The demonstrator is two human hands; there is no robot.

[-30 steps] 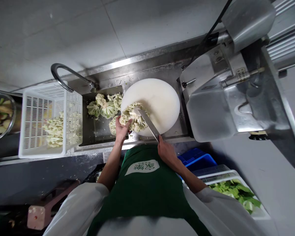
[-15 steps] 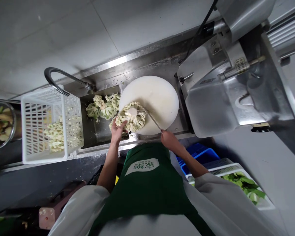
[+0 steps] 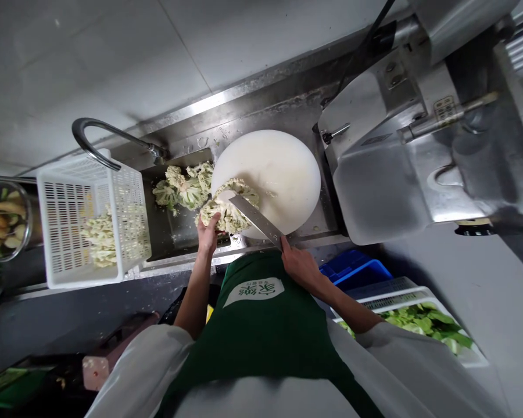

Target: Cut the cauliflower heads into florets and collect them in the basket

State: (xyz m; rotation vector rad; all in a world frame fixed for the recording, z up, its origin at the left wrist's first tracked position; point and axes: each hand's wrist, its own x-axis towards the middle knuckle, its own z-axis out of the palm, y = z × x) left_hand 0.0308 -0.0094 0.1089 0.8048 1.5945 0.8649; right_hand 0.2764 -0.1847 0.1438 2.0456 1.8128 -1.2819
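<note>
My left hand grips a cauliflower head by its left side, over the left edge of a round white cutting board. The cauliflower's cut stem faces up. My right hand is closed around the handle of a kitchen knife. Its broad blade lies across the cauliflower, with the tip near the stem. Small crumbs dot the board to the right of the head. More cauliflower pieces rest in the sink basin just left of the board.
A white plastic basket with cut florets stands left, under the curved faucet. On the right is a metal slicing machine. Low at the right are a blue crate and a white crate of leafy greens.
The knife has shifted left over the cauliflower, and its blade now shows its flat side. The cauliflower is tilted a little more. The camera view has shifted slightly.
</note>
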